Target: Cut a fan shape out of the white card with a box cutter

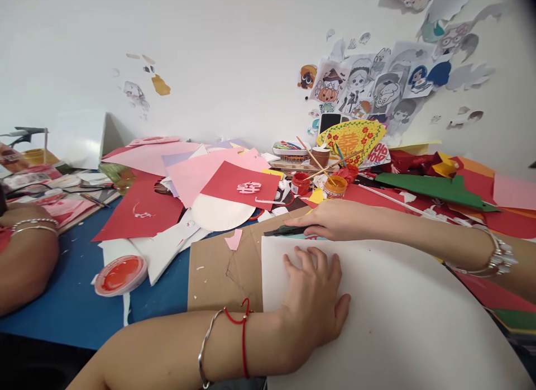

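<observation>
The left hand [313, 306] lies spread on a white sheet [402, 317], which overlaps cardboard [213, 270]. The right hand [335, 219] has a dark tool [290, 230] in its grip at the sheet's far left corner. A paint tub [121, 274] sits left on the blue bench [77, 278]; red paper [230, 180], jars [335, 187] and a yellow fan [335, 136] are farther. Another person's arm [29, 261] shows at the left edge.

Free room over white sheet [419, 323] between left hand [310, 298] and right forearm [422, 232]
</observation>
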A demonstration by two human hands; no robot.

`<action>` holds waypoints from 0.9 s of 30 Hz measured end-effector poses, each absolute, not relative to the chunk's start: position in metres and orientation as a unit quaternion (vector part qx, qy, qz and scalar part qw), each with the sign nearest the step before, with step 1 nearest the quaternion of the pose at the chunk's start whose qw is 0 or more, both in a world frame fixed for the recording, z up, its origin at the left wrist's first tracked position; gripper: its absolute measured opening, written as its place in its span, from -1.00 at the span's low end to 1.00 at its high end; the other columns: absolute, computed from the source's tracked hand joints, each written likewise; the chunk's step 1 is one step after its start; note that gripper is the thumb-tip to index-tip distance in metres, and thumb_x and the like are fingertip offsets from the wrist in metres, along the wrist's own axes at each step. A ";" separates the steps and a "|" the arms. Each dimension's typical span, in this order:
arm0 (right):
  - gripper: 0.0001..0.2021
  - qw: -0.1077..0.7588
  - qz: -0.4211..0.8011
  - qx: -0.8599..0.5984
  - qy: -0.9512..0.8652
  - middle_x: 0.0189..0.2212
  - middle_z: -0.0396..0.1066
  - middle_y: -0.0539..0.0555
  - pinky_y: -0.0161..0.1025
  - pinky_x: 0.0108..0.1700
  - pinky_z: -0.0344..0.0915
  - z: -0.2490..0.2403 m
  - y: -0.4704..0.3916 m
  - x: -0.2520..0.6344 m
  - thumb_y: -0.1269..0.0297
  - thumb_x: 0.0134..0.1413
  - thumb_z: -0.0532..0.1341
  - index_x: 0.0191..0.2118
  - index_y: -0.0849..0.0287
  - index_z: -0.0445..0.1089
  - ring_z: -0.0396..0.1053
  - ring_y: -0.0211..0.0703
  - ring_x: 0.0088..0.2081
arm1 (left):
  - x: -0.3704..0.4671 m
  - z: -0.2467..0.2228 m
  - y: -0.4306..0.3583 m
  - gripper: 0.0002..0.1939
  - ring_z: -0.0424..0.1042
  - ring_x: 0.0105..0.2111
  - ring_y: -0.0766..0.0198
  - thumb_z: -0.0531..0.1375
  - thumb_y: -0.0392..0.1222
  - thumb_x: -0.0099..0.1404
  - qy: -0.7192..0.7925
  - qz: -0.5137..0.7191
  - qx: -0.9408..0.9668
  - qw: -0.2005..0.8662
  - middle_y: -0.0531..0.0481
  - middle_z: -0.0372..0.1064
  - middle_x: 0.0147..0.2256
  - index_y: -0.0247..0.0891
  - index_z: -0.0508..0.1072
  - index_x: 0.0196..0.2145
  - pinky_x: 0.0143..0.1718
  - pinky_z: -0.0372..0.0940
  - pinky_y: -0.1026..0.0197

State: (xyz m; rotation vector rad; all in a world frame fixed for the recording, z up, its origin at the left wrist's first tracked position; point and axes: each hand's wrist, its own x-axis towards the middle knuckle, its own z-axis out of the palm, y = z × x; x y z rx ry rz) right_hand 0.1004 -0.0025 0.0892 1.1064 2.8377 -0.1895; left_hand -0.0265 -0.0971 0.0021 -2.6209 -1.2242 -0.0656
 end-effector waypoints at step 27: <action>-0.59 0.112 -0.009 0.424 0.899 -0.37 0.51 0.04 -0.30 -0.48 0.04 0.098 -0.033 0.160 0.29 0.22 0.04 0.17 -0.09 0.24 0.37 -0.15 -0.44 | -0.025 0.004 -0.098 -0.41 0.31 -0.03 -0.38 -0.14 0.02 0.35 -0.411 -0.009 -0.894 0.181 -0.52 0.25 0.01 -0.44 0.19 0.17 -0.26 0.33 -0.24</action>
